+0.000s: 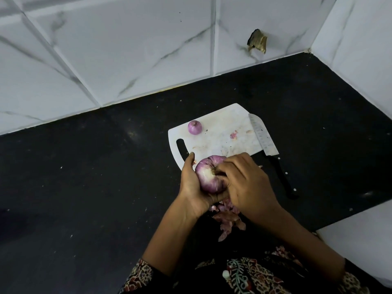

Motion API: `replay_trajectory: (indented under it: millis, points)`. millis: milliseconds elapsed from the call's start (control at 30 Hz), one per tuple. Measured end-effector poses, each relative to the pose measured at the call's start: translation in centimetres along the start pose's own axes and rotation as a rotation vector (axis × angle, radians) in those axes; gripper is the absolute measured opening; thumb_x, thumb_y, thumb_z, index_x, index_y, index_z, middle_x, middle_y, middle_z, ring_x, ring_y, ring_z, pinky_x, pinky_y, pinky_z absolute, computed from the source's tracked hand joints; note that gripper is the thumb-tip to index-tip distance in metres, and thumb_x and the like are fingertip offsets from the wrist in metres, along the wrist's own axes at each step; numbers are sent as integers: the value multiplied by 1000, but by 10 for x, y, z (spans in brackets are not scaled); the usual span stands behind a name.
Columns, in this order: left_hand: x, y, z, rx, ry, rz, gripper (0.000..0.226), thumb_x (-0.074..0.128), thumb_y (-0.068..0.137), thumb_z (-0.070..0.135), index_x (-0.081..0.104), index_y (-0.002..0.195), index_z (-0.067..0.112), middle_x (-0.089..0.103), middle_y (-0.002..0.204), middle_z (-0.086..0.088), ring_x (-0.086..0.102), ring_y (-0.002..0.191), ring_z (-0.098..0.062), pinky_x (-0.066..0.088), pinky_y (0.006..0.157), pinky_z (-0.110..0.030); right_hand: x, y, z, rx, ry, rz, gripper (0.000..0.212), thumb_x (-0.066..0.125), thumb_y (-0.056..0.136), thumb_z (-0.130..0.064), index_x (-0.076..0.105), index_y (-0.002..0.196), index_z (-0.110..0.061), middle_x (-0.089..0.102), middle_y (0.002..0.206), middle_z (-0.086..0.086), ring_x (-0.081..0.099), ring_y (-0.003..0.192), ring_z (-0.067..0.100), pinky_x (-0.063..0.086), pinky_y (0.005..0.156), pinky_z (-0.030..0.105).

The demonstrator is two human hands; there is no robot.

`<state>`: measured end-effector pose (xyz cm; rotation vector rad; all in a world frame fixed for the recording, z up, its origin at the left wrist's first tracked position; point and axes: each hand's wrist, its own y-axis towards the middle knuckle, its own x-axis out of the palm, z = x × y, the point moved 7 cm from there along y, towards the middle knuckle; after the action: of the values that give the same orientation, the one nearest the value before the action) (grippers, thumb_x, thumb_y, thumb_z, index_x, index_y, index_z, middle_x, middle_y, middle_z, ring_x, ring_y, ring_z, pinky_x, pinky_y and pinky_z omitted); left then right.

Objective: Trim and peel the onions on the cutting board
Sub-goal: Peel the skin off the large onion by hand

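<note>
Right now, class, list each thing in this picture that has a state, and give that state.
Large red onion: held, partly peeled.
Left hand: grips the large onion.
Right hand: picks at the onion's end.
Small red onion: lying on the cutting board.
Knife: set down, blade on the board's edge.
Onion skins: heaped on the black counter.

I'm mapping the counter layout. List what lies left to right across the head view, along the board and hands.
Small purple onion → left hand → large purple onion it holds → right hand → steel knife with black handle.
</note>
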<state>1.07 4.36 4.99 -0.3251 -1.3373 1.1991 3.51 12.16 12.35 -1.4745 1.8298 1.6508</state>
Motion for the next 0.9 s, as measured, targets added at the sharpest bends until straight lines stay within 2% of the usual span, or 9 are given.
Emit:
replay_trajectory:
  millis: [67, 167, 233, 367, 467, 533, 600, 733, 900]
  points:
    - [1, 0, -1, -2, -1, -11, 62, 39, 88, 63, 65, 92, 7, 70, 76, -14, 67, 64, -26, 52, 74, -41, 0, 2, 9, 174, 145, -11, 9, 46, 88, -15, 51, 95, -13, 56, 88, 5, 49, 85, 15, 47, 64, 31]
    - [2, -2, -3, -33, -36, -28, 59, 42, 88, 62, 64, 94, 7, 71, 80, -19, 70, 62, -31, 57, 61, -43, -9, 0, 34, 511, 494, 79, 23, 38, 95, -30, 51, 99, -11, 56, 83, 1, 55, 75, 16, 47, 66, 36]
    - [3, -5, -4, -56, -54, -45, 61, 42, 89, 61, 63, 97, 4, 71, 83, -23, 70, 64, -35, 57, 54, -45, -18, -1, 43, 569, 543, 111, 31, 35, 97, -36, 50, 94, -9, 53, 70, 3, 53, 60, 20, 45, 55, 42]
    - [4, -6, -2, -45, -64, -52, 66, 40, 88, 64, 62, 101, 2, 70, 85, -25, 70, 65, -38, 56, 52, -46, -22, -2, 43, 485, 429, 2, 37, 37, 96, -37, 53, 78, -10, 45, 56, -4, 43, 49, 13, 33, 45, 26]
    - [2, -5, 3, -4, -28, -31, 65, 41, 88, 65, 62, 100, 4, 71, 82, -23, 71, 63, -36, 56, 52, -46, -18, -5, 39, 477, 464, -74, 14, 52, 89, -23, 59, 99, -17, 59, 80, -8, 57, 71, 7, 44, 62, 19]
    - [-1, -2, 4, 23, 10, -21, 66, 41, 87, 66, 63, 103, 6, 72, 86, -21, 71, 67, -33, 57, 54, -45, -16, -4, 31, 424, 480, -133, 28, 59, 83, -22, 58, 111, -20, 56, 98, -7, 56, 95, 9, 45, 80, 19]
    - [-1, 1, 5, 50, 53, -45, 69, 39, 86, 69, 64, 107, 8, 72, 94, -18, 71, 76, -32, 58, 66, -45, -13, 0, 20, 315, 408, -213, 36, 63, 78, -37, 63, 109, -19, 51, 108, -7, 50, 106, 12, 42, 88, 20]
    - [1, 0, 9, 146, 225, -78, 65, 36, 88, 68, 69, 100, 13, 73, 96, -11, 71, 85, -29, 53, 85, -46, -9, 7, 10, 175, 257, -318, 46, 65, 69, -55, 59, 103, -25, 47, 103, -11, 45, 99, 9, 48, 78, 28]
    - [2, -7, 13, 174, 469, -86, 68, 29, 88, 71, 71, 94, 18, 74, 88, -6, 72, 74, -21, 55, 66, -36, -9, 14, 12, 130, 311, -429, 43, 65, 68, -55, 59, 97, -24, 45, 91, -19, 45, 87, 1, 42, 71, 18]
